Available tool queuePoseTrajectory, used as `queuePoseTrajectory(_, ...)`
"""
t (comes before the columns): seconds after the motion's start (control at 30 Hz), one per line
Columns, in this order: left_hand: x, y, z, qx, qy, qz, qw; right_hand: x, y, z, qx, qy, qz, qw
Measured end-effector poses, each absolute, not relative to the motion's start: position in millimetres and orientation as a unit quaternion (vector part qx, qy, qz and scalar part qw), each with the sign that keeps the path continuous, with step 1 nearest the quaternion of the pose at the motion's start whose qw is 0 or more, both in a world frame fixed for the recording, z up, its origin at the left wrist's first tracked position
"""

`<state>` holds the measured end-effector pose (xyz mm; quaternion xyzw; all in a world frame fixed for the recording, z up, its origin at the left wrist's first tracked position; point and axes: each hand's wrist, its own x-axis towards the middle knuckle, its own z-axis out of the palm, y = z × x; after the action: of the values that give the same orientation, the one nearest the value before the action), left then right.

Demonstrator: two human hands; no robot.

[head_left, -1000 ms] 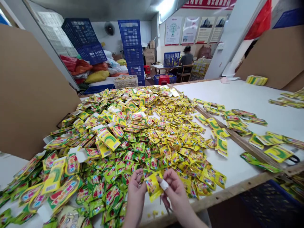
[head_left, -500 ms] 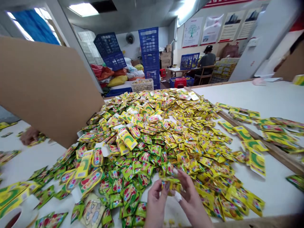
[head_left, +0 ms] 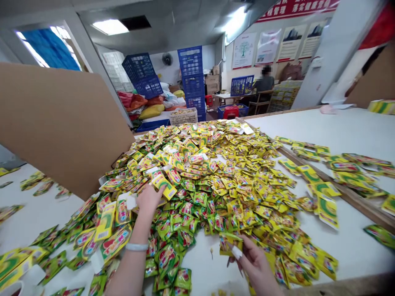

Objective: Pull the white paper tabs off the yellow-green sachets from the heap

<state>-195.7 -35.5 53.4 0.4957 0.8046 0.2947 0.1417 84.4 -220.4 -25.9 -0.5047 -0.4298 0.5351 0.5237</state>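
Observation:
My left hand, with a pale bangle at the wrist, reaches out onto the heap. Its fingers close on the lower left side of a small yellow carton with a green arc print; some fingertips are hidden. Near the table's front, my right hand pinches yellow and green candy sachets between thumb and fingers, white wrapping showing on the thumb. How many sachets it holds I cannot tell. Green sachets lie left of it, and yellow sachets spread to its right.
A large cardboard sheet leans along the left side. A wooden strip divides the white table, with flat cartons lying over and beside it. A cup stands front left. Blue crates and a seated person are farther back.
My hands have parted. The left has gone forward and left from the sachets to the carton; the right keeps the sachets, slightly lower. A hand at far left is out of sight.

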Motion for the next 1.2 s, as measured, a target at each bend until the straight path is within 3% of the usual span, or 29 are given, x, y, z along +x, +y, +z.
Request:
queuePoseTrajectory(0.2,-186.2,-53.7,46.5,0.550,0.716,0.368,0.222,94.5,-235.7,-26.9,-0.507,-0.469,0.496,0.526)
queuePoseTrajectory(0.4,-126.2,-142.1,15.6,0.550,0.593,0.403,0.429,78.1,-229.0,-2.3,-0.446,-0.608,0.489,0.438)
queuePoseTrajectory(0.63,-104.9,-193.8,15.2,0.346,0.431,0.435,0.711,46.5,-217.0,-3.3,-0.306,-0.810,0.380,0.324)
queuePoseTrajectory(0.7,-110.7,-194.2,23.2,0.299,0.421,0.459,0.723,49.2,-217.9,5.8,-0.260,-0.818,0.393,0.330)
queuePoseTrajectory(0.8,-114.3,-193.3,26.1,0.263,0.466,0.467,0.704,63.2,-218.9,32.3,-0.309,-0.751,0.431,0.393)
queuePoseTrajectory(1.0,-90.5,-200.2,9.3,0.421,0.486,0.375,0.668,82.5,-199.4,78.3,-0.358,-0.637,0.472,0.494)
queuePoseTrajectory(1.07,-82.6,-201.7,6.4,0.447,0.469,0.364,0.669,81.8,-193.3,83.0,-0.344,-0.692,0.439,0.458)
queuePoseTrajectory(1.2,-83.3,-204.0,9.1,0.549,0.453,0.315,0.628,82.1,-195.3,89.7,-0.380,-0.783,0.392,0.300)
